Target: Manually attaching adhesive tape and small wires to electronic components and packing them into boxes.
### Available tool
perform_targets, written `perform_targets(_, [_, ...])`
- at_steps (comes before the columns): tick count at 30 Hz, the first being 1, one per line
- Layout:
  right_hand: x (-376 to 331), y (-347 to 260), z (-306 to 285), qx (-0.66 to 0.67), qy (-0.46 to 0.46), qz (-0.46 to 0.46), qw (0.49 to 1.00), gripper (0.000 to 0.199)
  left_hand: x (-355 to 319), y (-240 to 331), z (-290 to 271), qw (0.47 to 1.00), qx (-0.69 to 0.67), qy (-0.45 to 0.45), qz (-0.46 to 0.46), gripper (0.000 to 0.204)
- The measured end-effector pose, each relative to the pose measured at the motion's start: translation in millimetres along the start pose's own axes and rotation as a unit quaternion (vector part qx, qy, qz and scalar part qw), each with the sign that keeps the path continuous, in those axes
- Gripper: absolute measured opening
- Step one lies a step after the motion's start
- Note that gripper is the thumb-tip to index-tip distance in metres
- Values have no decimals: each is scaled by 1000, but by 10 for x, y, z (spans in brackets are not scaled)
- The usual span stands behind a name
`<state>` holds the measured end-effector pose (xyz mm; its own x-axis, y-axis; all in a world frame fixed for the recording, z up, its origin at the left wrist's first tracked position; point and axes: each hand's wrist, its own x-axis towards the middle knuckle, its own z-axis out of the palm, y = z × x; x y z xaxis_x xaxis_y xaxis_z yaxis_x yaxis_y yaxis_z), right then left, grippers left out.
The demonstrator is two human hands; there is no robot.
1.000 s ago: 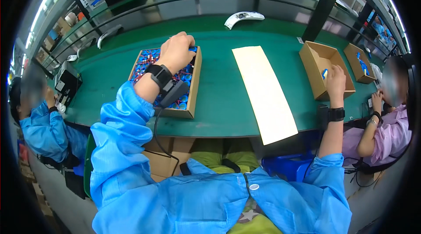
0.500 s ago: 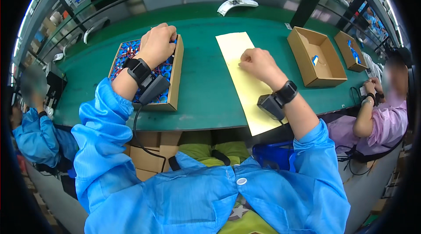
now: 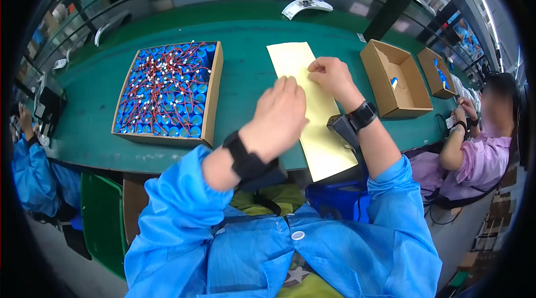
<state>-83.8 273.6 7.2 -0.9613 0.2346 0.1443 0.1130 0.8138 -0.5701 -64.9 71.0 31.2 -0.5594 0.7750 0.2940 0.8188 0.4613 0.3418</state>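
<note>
My left hand [image 3: 278, 116], somewhat smeared by motion, is over the left part of a long yellow sheet [image 3: 322, 155]. Its back faces up and the fingertips point away from me; whether it holds anything is hidden. Across the sheet, at its right edge, my right hand [image 3: 336, 80] is closed, thumb and fingers drawn together; what they hold, if anything, is too small to make out. To the left stands a cardboard box [image 3: 211, 105] filled with blue cylindrical battery cells [image 3: 162, 94] with red wires and white connectors. Neither hand touches that box.
On the green table [image 3: 84, 125], a cardboard tray [image 3: 410, 83] at the right holds a blue piece. Beyond it a smaller cardboard box [image 3: 432, 69] holds several blue pieces. A curved white part [image 3: 306, 5] lies at the back. People sit at both sides.
My left hand has left the box of battery cells and moved right and nearer to me, over the yellow sheet. My right hand has shifted slightly toward the sheet's right edge. The view has turned a little.
</note>
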Motion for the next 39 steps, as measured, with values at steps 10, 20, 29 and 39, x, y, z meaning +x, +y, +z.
perform_targets(10, [166,-43,139,18,-50,127,990,18,298,-355,317,996,-34,-47,-60,71])
perform_targets(20, [113,-63,166,-28,36,68,997,22,277,-424,365,998,-23,-24,-50,72])
perform_targets(29, [31,152,271,246,66,32,966,14,291,-377,372,998,17,-22,-59,66])
perform_targets(39, [-370,301,-164,560,158,31,813,10,-52,-347,-651,996,-15,89,-18,26])
